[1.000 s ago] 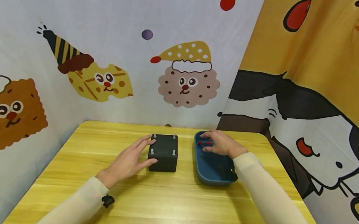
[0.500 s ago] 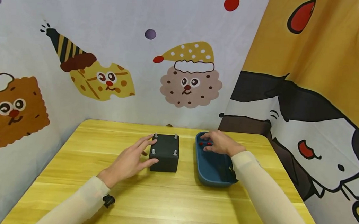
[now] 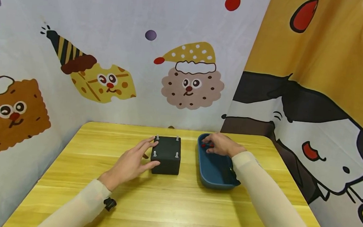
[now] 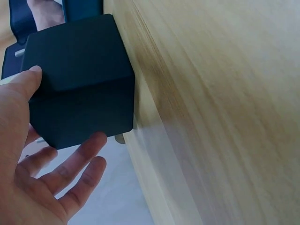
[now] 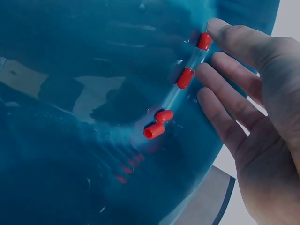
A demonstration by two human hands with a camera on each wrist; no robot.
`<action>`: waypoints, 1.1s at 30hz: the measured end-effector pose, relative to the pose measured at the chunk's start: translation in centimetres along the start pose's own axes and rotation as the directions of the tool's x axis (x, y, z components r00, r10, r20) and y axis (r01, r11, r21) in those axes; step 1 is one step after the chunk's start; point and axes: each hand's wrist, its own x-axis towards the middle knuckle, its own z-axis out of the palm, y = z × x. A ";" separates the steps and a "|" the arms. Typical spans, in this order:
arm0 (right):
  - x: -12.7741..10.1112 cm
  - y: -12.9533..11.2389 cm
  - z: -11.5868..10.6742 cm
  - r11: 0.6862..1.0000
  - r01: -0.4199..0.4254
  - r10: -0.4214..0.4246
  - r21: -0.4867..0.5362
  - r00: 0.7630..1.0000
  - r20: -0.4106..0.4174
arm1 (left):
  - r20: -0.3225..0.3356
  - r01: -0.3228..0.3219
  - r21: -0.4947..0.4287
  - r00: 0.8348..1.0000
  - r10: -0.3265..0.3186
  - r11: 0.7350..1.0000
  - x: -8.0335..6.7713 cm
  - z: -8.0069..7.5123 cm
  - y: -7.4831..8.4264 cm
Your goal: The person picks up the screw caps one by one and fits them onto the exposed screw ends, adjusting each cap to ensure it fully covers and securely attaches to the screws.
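Observation:
A black box (image 3: pixel 166 154) with several silver bolts (image 3: pixel 176 155) standing upright at the corners of its top sits mid-table. My left hand (image 3: pixel 130 166) lies against its left side, thumb at the near face and index finger by the far left bolt. In the left wrist view, my spread fingers (image 4: pixel 77 161) run along the box's lower edge. My right hand (image 3: pixel 223 144) reaches into the far end of a blue tray (image 3: pixel 216 184). Several small red caps (image 5: pixel 186 78) lie along the tray's inner edge, right beside my fingertips (image 5: pixel 206 96), with none between them.
The tray stands to the right of the box on a yellow wooden table (image 3: pixel 174 211). Printed cartoon curtains (image 3: pixel 119 53) hang close behind the table and on its sides. A small black device (image 3: pixel 110 204) hangs at the left wrist.
My right hand has shifted slightly within the tray, its fingers drawing nearer the red caps. My left hand stays against the box. The head view has moved a little.

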 end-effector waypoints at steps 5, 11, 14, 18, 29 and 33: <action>0.3 0.1 0.3 1.000 -0.025 0.025 -0.004 1.000 0.008 | 0.003 0.002 -0.002 1.000 -0.002 1.000 -0.1 0.1 -0.1; 0.6 0.0 0.6 0.999 -0.033 0.033 -0.011 0.999 0.026 | 0.013 0.012 0.001 1.000 -0.012 1.000 0.0 0.0 0.1; 1.1 0.5 1.0 1.000 -0.012 0.012 0.003 1.000 0.024 | 0.011 0.014 0.009 1.000 -0.014 1.000 0.0 0.0 0.2; 1.9 2.1 2.0 0.999 0.047 -0.047 0.008 0.999 0.001 | 0.011 0.012 0.014 1.000 -0.012 1.000 0.0 0.0 0.2; 1.8 -0.1 1.2 1.000 0.016 -0.016 -0.005 1.000 -0.003 | -0.003 0.007 0.021 1.000 -0.007 1.000 -0.1 0.0 0.0; 1.9 -0.5 1.2 1.000 0.007 -0.007 -0.001 1.000 -0.013 | -0.007 0.003 0.017 1.000 -0.002 1.000 -0.1 0.1 -0.1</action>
